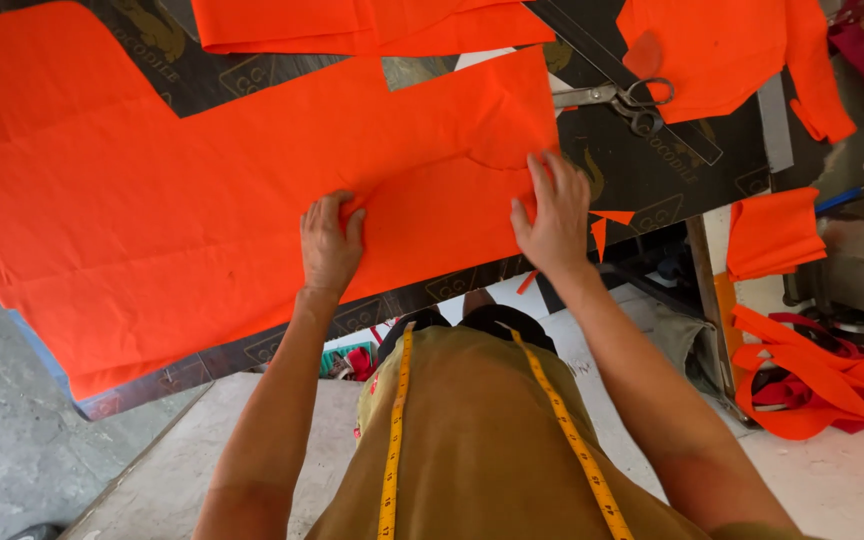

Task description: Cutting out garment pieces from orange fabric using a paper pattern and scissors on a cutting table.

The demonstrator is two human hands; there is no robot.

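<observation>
Both hands flat, fingers spread: left hand [329,243], right hand [552,215] smoothing orange fabric [202,200] on bench [652,180]; gripping nothing; scissors [617,98] near, likely needed next.

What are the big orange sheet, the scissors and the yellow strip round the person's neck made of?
The orange sheet looks like thin woven cloth, matte, with soft creases and folds. The scissors look like bare grey metal, shiny on the handles. The yellow measuring tape seems to be flexible plastic or coated fabric; it hangs limp. Both hands, left and right, press the cloth.
</observation>
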